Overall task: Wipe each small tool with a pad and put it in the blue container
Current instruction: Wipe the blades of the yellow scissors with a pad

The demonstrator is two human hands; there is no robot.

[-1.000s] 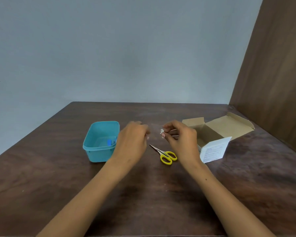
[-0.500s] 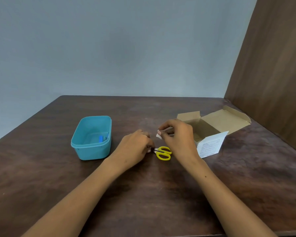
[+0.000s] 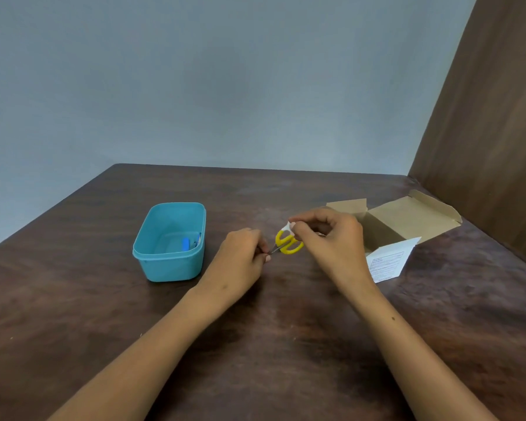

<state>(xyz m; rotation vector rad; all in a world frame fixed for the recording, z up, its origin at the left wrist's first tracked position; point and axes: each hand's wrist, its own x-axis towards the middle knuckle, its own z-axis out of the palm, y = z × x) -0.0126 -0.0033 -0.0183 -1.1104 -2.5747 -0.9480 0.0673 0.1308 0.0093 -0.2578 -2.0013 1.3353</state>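
The left hand (image 3: 240, 256) pinches the blade tips of the scissors (image 3: 287, 243), holding them near the middle of the table (image 3: 286, 344). The right hand (image 3: 331, 238) pinches a small white pad (image 3: 286, 227) against the yellow handles. To wipe well, I judge the blade grip should stay firm while the pad runs along handles, then blades, turning the tool to reach both faces. The tub (image 3: 170, 268) sits at nine o'clock from the scissors, near, a blue item (image 3: 185, 243) already inside; the path there looks free. An open box (image 3: 392, 223) at three o'clock crowds the right wrist. The table's far edge lies well apart.
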